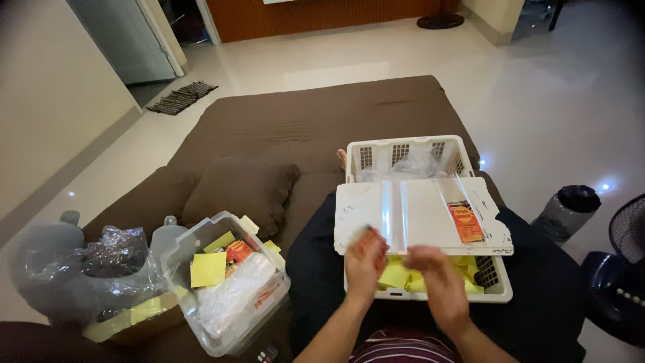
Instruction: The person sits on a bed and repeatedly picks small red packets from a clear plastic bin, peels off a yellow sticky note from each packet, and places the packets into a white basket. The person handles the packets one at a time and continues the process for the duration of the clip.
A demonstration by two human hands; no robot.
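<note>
Both hands are down at the near edge of the white basket (494, 286) on the person's lap, working in the yellow paper slips (398, 275) piled inside it: the left hand (366, 262) is curled with fingers bent as if pinching one, and the right hand (440, 279) is blurred, so I can't tell if it grips anything. Those slips look feather-light, floppy and easy to crease, so I'd say pinch one by an edge or corner rather than scoop. A white board (416, 212) lies across the basket with clear plastic sleeves (396, 215) on top (slippery stuff, probably) and an orange-red rectangular label (465, 222) at 2 o'clock from the hands. Over at 9 o'clock sits a clear plastic bin (232, 292) with more yellow slips, an orange packet and crinkly clear bags. A dark bottle (568, 212) stands at 3 o'clock.
</note>
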